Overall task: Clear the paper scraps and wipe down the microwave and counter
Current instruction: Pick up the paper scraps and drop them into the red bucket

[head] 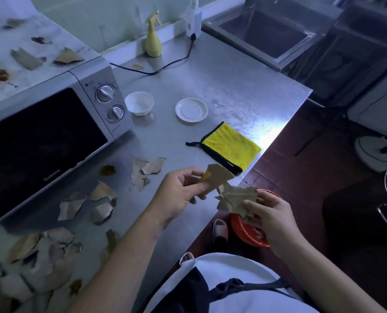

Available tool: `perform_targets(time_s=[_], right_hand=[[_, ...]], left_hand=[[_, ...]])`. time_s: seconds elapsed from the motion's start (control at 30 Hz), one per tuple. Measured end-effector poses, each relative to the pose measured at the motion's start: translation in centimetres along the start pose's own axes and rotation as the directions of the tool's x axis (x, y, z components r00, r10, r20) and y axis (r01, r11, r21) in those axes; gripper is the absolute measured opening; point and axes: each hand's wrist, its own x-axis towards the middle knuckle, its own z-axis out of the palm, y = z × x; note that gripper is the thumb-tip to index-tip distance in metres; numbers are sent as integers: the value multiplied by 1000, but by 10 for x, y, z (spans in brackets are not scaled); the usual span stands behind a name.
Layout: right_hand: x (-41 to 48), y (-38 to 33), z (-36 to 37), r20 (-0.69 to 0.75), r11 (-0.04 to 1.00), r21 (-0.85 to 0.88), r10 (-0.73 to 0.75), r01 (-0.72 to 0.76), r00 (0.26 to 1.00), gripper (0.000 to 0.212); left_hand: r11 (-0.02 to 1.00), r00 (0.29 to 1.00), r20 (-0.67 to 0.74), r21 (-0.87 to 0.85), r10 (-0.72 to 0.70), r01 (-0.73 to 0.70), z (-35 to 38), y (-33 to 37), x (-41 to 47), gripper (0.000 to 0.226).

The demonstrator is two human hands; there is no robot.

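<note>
Left scrap [219, 177], long axis toward yellow cloth [231, 146]

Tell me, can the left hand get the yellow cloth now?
Probably not right away. The cloth lies just past the left hand with nothing between, but that hand pinches a scrap and would likely need to drop it first.
</note>
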Motion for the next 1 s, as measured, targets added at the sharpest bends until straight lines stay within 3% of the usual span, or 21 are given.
perform_targets(time_s=[0.17,0.27,0.4,0.53,0.7,0.87,1.0], right_hand=[[1,0,23,153,1000,-22,-3,6,988,24],[-1,-2,30,260,1000,-25,20,-14,966,25],[-1,-6,37,357,998,-38,53,-42,933,34],[0,-5,46,367,997,-72,33,-7,930,28],[4,-1,45,358,993,-121,33,12,933,25],[9,0,39,267,982,-178,-4,54,964,34],[13,0,26,144,985,-165,-34,58,989,34]], left_hand=[[997,1000,9,76,0,-1,-1,-7,-19,23],[975,999,-29,222,13,-7,-9,-13,-26,33],[922,988,-146,388,49,12,-19,-16,-31,21],[885,975,-180,465,127,-30,-20,-16,-32,16],[892,979,-162,450,124,-39,-8,-21,-32,17],[976,989,-140,218,56,-25,-16,-31,-19,13],[976,915,-403,193,-16,102,-53,-55,12,5]])
